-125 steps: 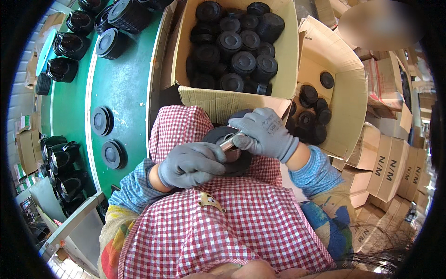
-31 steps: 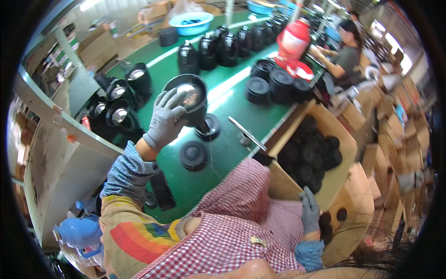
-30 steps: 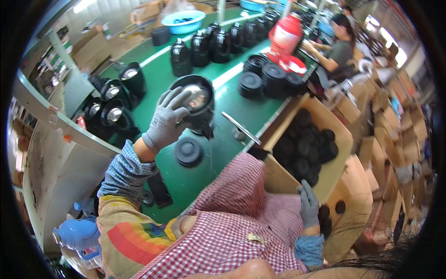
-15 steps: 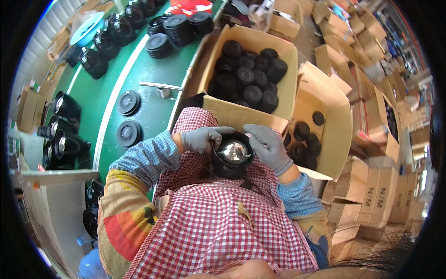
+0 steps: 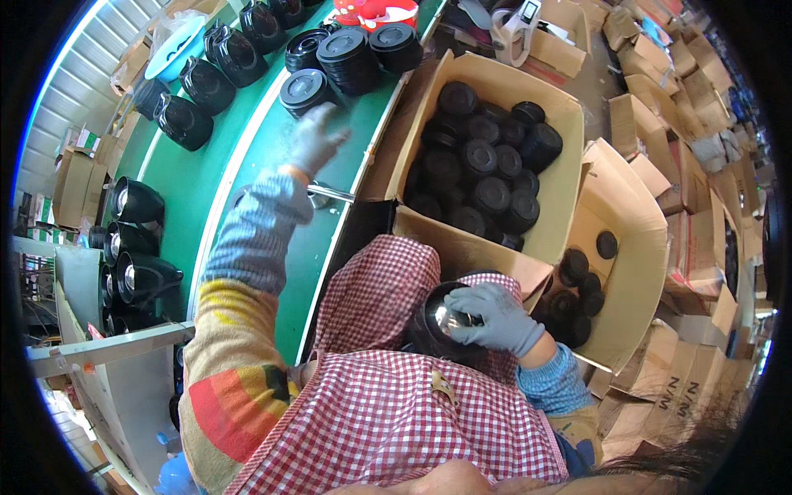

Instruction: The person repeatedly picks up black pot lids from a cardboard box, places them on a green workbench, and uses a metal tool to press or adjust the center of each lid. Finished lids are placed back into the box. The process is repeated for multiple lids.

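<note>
My left hand (image 5: 317,142), in a grey glove, is stretched out over the green table with its fingers apart and nothing seen in them. Just beyond its fingertips sits a short stack of round black lids (image 5: 304,89). In my lap rests a black jug-like vessel (image 5: 425,326) with a shiny, mirror-like inside. My right hand (image 5: 499,320), also gloved in grey, grips its right rim, and the fingers cover part of the opening. A red-checked apron (image 5: 396,404) lies under the vessel.
Black lids fill a cardboard box (image 5: 569,136); fewer lie in a second box (image 5: 639,239) to its right. Along the green table (image 5: 186,247) stand several black jugs (image 5: 183,122), taller lid stacks (image 5: 348,62) and a blue basin (image 5: 175,51). A metal bar (image 5: 334,192) crosses the table edge.
My left hand has left the vessel's rim and reached far left over the table toward the lids. My right hand stays on the vessel, its fingers now over the opening. The view has shifted.
</note>
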`<act>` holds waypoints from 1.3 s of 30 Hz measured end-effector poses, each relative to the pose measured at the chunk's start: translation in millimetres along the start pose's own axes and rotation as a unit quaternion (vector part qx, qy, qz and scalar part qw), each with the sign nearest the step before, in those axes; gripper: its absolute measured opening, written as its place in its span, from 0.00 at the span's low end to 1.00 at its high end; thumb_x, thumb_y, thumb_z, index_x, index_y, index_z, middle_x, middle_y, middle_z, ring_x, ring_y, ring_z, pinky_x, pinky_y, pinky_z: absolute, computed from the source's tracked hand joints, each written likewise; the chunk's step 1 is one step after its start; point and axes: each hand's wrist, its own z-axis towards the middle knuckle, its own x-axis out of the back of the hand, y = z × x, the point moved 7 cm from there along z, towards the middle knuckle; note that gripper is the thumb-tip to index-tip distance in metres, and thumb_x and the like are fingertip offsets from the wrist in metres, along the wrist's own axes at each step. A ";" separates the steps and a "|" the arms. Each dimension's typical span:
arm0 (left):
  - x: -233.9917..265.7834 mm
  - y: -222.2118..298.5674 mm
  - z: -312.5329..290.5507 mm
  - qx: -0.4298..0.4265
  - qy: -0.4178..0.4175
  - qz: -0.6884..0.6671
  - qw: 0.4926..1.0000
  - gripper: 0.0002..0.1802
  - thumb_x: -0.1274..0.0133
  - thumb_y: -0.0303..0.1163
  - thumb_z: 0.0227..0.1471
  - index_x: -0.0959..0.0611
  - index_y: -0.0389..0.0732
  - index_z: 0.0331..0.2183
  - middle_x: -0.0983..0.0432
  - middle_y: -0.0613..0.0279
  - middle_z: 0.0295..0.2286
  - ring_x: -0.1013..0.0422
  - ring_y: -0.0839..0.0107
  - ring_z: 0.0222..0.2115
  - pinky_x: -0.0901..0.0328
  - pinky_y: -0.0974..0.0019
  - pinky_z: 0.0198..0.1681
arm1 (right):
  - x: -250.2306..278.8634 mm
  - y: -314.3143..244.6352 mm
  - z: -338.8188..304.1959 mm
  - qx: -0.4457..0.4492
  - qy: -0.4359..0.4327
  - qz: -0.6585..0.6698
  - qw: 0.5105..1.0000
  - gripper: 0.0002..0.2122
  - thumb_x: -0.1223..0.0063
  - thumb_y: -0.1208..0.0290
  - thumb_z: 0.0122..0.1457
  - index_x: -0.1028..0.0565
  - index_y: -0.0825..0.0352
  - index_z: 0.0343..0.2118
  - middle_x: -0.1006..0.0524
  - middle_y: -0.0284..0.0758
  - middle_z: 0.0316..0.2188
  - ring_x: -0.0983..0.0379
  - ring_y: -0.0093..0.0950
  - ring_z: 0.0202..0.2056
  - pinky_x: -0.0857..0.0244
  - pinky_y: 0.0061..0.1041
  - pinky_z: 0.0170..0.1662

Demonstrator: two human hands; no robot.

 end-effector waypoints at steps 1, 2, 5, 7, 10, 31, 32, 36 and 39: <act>6.1 -28.6 18.1 0.041 0.022 0.101 0.994 0.43 0.36 0.50 0.50 0.30 0.42 0.62 0.33 0.50 0.60 0.40 0.52 0.63 0.46 0.51 0.66 | 5.9 -1.9 1.3 -0.005 0.024 0.003 1.000 0.20 0.35 0.54 0.53 0.18 0.61 0.45 0.19 0.35 0.49 0.24 0.36 0.50 0.35 0.37 0.57; 12.1 -53.2 29.7 0.081 0.045 0.203 0.975 0.49 0.36 0.55 0.49 0.34 0.43 0.65 0.37 0.50 0.63 0.44 0.51 0.66 0.51 0.49 0.68 | 12.0 -0.5 3.8 -0.007 0.048 0.007 0.999 0.21 0.34 0.55 0.53 0.18 0.62 0.46 0.19 0.35 0.48 0.24 0.36 0.50 0.34 0.37 0.57; 8.5 -88.5 51.3 0.113 0.021 0.304 0.946 0.49 0.39 0.57 0.51 0.38 0.47 0.67 0.44 0.54 0.67 0.50 0.53 0.68 0.59 0.49 0.71 | 48.1 3.5 6.4 -0.012 0.186 0.039 0.982 0.19 0.36 0.64 0.56 0.20 0.67 0.49 0.18 0.41 0.46 0.22 0.39 0.47 0.30 0.37 0.53; -1.0 -124.4 58.6 0.094 -0.030 0.307 0.947 0.44 0.41 0.54 0.54 0.35 0.49 0.66 0.42 0.58 0.66 0.49 0.56 0.68 0.58 0.49 0.71 | 51.6 17.8 -1.2 -0.059 0.219 0.056 0.972 0.17 0.38 0.70 0.57 0.20 0.68 0.49 0.18 0.42 0.46 0.22 0.40 0.46 0.29 0.36 0.52; -7.0 -140.5 51.2 0.028 -0.013 0.286 0.958 0.30 0.44 0.46 0.58 0.25 0.50 0.60 0.31 0.62 0.60 0.42 0.58 0.65 0.52 0.51 0.69 | 47.4 32.5 -8.1 -0.087 0.231 0.059 0.967 0.16 0.40 0.74 0.57 0.20 0.68 0.49 0.18 0.43 0.45 0.22 0.40 0.46 0.29 0.35 0.51; -21.4 245.0 -215.9 -0.069 -0.406 -0.624 0.664 0.39 0.60 0.58 0.67 0.30 0.31 0.61 0.33 0.48 0.59 0.37 0.59 0.61 0.46 0.56 0.66 | 6.2 17.4 -38.9 -0.047 0.251 0.513 0.820 0.24 0.48 0.51 0.66 0.18 0.72 0.45 0.20 0.43 0.48 0.26 0.35 0.53 0.39 0.37 0.63; -34.8 242.7 -223.3 -0.071 -0.406 -0.625 0.663 0.38 0.63 0.57 0.68 0.30 0.32 0.61 0.33 0.48 0.59 0.37 0.58 0.61 0.46 0.55 0.66 | 2.8 13.8 -44.8 -0.032 0.257 0.454 0.853 0.23 0.46 0.51 0.65 0.18 0.72 0.44 0.19 0.43 0.47 0.26 0.35 0.53 0.41 0.38 0.65; -42.5 247.1 -230.1 -0.163 -0.330 -0.573 0.733 0.31 0.67 0.48 0.72 0.19 0.32 0.49 0.27 0.45 0.54 0.32 0.53 0.58 0.42 0.55 0.64 | -7.1 8.4 -52.5 0.029 0.271 0.359 0.893 0.19 0.40 0.54 0.60 0.15 0.69 0.38 0.18 0.41 0.45 0.25 0.35 0.52 0.52 0.44 0.70; -42.5 249.7 -227.9 -0.200 -0.304 -0.548 0.753 0.28 0.65 0.43 0.71 0.16 0.31 0.45 0.25 0.44 0.51 0.30 0.51 0.56 0.40 0.55 0.63 | -6.5 8.2 -54.0 0.041 0.278 0.341 0.897 0.15 0.39 0.57 0.59 0.15 0.67 0.34 0.18 0.39 0.43 0.25 0.34 0.51 0.52 0.43 0.70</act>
